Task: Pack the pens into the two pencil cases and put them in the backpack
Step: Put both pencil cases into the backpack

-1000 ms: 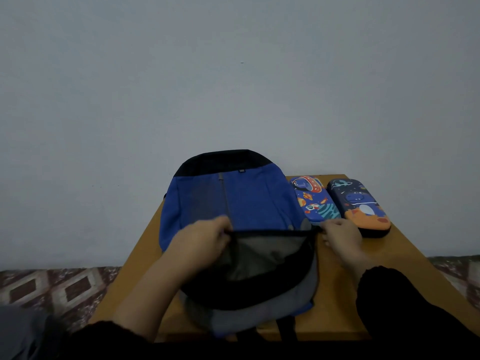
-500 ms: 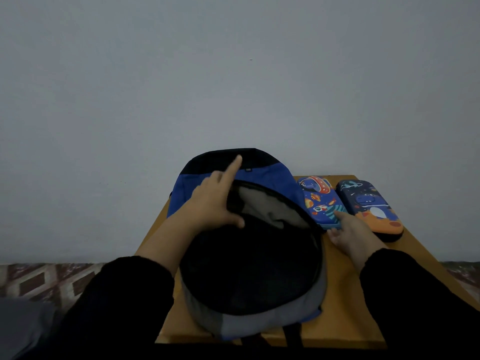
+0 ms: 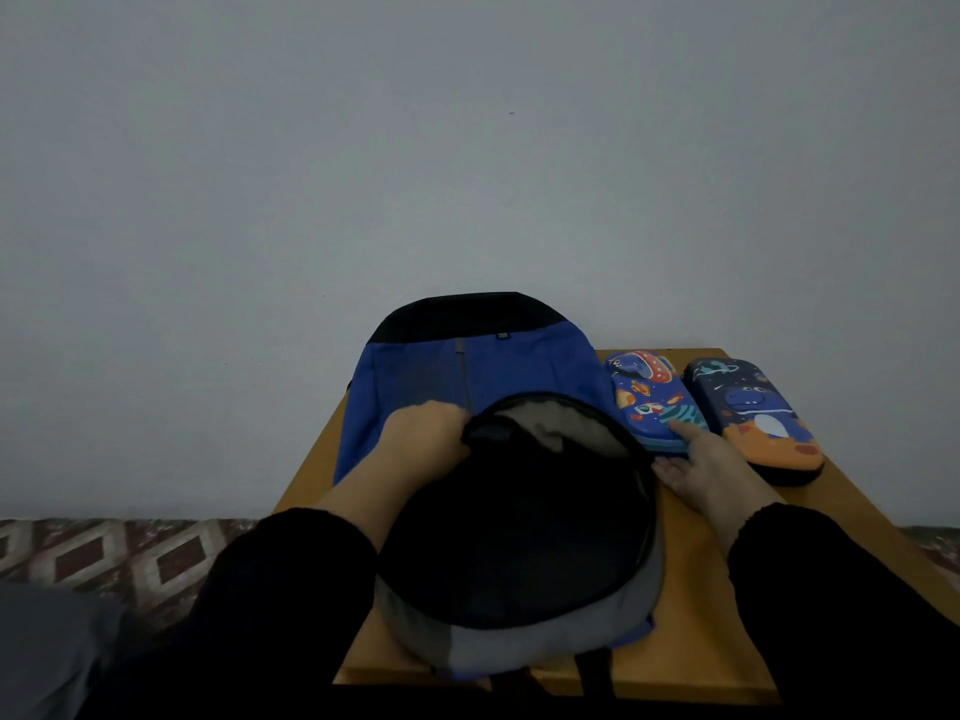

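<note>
Blue fabric: the backpack (image 3: 483, 376) lies flat on the wooden worktop (image 3: 696, 605), its black top end towards the wall and its opening towards the person, so the mouth faces the hands and can be loaded without turning the bag.
Opening: the zip is undone and the mouth gapes as a dark oval with grey lining showing at the far edge; nothing can be made out inside.
Left hand (image 3: 423, 433): curled over the upper edge of the flap at the rim and gripping it, apparently to lift the fabric and keep the mouth wide for what goes in next.
Right hand (image 3: 698, 470): fingers spread and fairly straight, not clamped on anything; the forefinger touches the near end of the rocket-print pencil case (image 3: 652, 402), and the other fingers reach towards the bag's edge. It looks set to take that case up, though it has no grip on it yet.
Rocket-print pencil case: closed, lying flat just beside the backpack on its right side, the nearer of the two to the opening.
Dinosaur-print pencil case (image 3: 753, 420): closed, flat, side by side with the first one, further right.
Pens: none in sight; with both cases shut, packing them seems finished.
Stage: judging by this, the bag is being held ready and both cases are yet to go in.
Risk: a limp flap could sag and catch a case's rigid corner.
</note>
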